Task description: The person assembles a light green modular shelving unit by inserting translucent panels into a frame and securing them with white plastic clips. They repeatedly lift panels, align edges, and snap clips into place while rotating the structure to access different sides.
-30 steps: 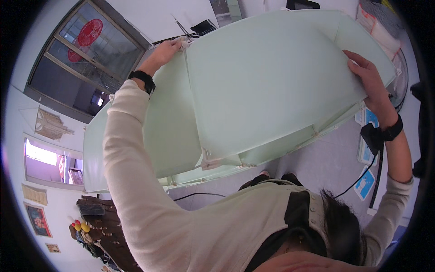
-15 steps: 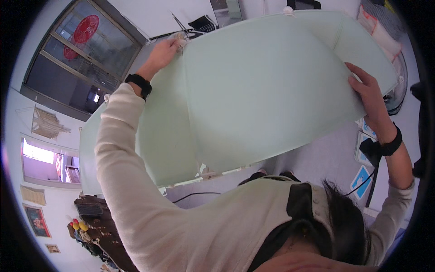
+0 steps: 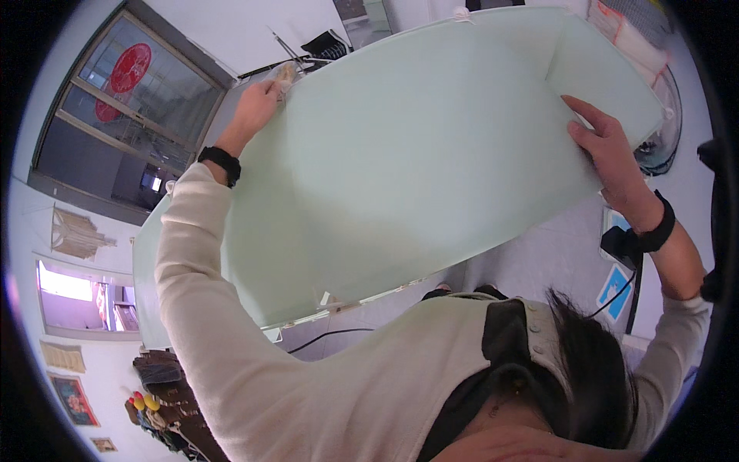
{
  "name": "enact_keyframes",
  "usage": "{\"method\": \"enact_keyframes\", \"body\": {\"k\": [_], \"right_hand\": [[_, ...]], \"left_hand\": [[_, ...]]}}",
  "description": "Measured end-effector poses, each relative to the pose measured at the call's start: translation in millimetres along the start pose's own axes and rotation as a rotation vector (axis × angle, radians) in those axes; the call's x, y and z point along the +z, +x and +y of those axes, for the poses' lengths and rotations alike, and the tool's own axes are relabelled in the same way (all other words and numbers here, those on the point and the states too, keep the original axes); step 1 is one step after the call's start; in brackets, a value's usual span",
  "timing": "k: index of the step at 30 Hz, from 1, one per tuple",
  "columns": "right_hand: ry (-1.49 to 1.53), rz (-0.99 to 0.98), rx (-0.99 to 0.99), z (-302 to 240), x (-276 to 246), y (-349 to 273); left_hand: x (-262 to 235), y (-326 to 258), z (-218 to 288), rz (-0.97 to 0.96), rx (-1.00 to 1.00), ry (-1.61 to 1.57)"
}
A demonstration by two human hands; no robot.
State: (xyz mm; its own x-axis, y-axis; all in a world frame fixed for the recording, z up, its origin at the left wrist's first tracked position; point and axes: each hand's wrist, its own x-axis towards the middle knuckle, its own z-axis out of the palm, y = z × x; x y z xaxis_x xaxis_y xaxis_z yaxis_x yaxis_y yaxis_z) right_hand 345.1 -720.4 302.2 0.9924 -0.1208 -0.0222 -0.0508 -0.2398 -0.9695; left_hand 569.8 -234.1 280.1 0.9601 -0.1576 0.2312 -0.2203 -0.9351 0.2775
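Observation:
A large pale green sheet-like panel [image 3: 416, 169], thin-edged and jointed in sections, spans the space before me. At its upper left edge my left hand [image 3: 260, 104] is closed, fingers pinching the rim beside a small clear and whitish piece [image 3: 285, 75]. My right hand [image 3: 604, 146] holds the right edge of the middle section, its thumb and forefinger on the near face and the other fingers partly hidden. Behind that hand, another pale green section [image 3: 608, 85] angles away. White knobs, such as the top one [image 3: 462, 14], sit along the rim.
A clear plastic bag [image 3: 666, 138] and pinkish-white bundle [image 3: 631, 42] lie at the far right. Blue-and-white cards [image 3: 613, 292] are on the right. A black cable [image 3: 331, 333] runs below the panel. Glass sliding doors [image 3: 123, 108] stand at left, near hanging clothes [image 3: 165, 385].
Both hands and the panel have shifted a little left in view. The crease below my left hand has flattened, so the left and middle sections look more continuous. Both hands keep their hold.

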Motion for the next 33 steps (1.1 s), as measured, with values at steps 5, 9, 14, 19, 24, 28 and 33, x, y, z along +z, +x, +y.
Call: {"method": "enact_keyframes", "body": {"k": [5,9,14,19,24,28,33], "right_hand": [[-0.071,-0.036,0.008,12,-10,7],[-0.098,-0.148,0.011,-4,-24,4],[-0.194,-0.505,0.058,-29,-54,5],[-0.371,-0.716,-0.091,-22,-84,57],[-0.315,-0.768,-0.194,-9,-124,141],[-0.175,-0.714,-0.396,21,-129,242],[-0.098,-0.425,-0.855,32,-45,343]], "left_hand": [[1,10,-13,-0.082,0.018,0.003],[-8,11,-11,-0.233,0.001,-0.127],[-61,-17,33,-0.385,-0.147,-0.091],[-136,-59,140,-0.457,-0.091,0.063],[-110,-137,301,-0.406,0.260,0.244],[-45,-193,418,-0.418,0.388,0.279],[24,-200,454,-0.092,0.265,0.437]]}}
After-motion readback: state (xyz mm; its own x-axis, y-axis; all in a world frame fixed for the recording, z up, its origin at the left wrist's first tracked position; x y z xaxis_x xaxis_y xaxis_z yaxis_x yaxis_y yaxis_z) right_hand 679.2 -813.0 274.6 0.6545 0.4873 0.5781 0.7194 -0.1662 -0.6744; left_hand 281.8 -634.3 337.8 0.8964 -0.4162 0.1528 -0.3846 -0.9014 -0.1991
